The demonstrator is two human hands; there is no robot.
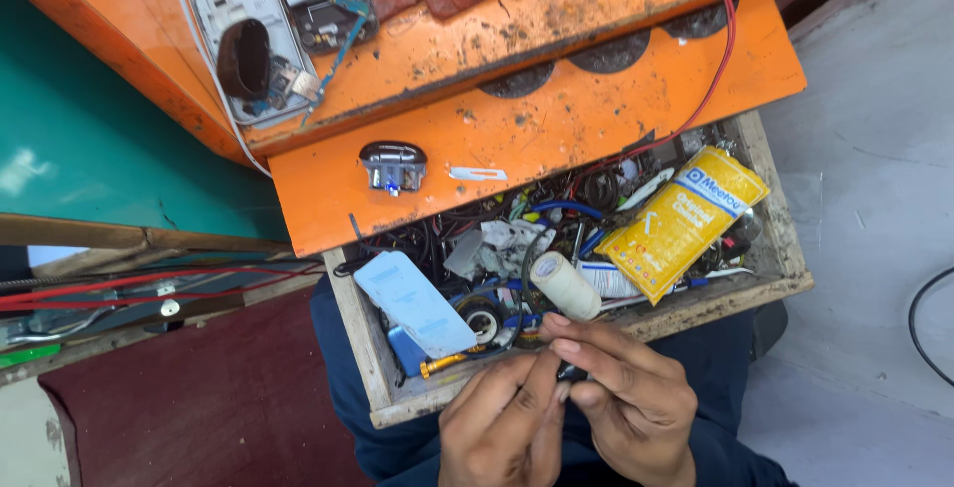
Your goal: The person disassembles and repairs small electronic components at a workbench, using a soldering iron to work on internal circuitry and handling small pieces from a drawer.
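My left hand (502, 425) and my right hand (631, 398) meet over the front edge of an open wooden drawer (363, 343). Their fingertips pinch a small dark object (570, 374) between them; what it is cannot be made out. Just beyond the fingers lies a cream roll of tape (564, 285). The drawer is crammed with wires, a pale blue phone back cover (415, 302), a small screwdriver with a yellow handle (444, 362) and a yellow packet (682, 221).
An orange worn workbench (556, 119) carries an opened white phone (248, 35) with a dark round part on it, a small black clip-like part (394, 164) and a thin blade (477, 174). Red wires (119, 283) run at left. Grey floor lies to the right.
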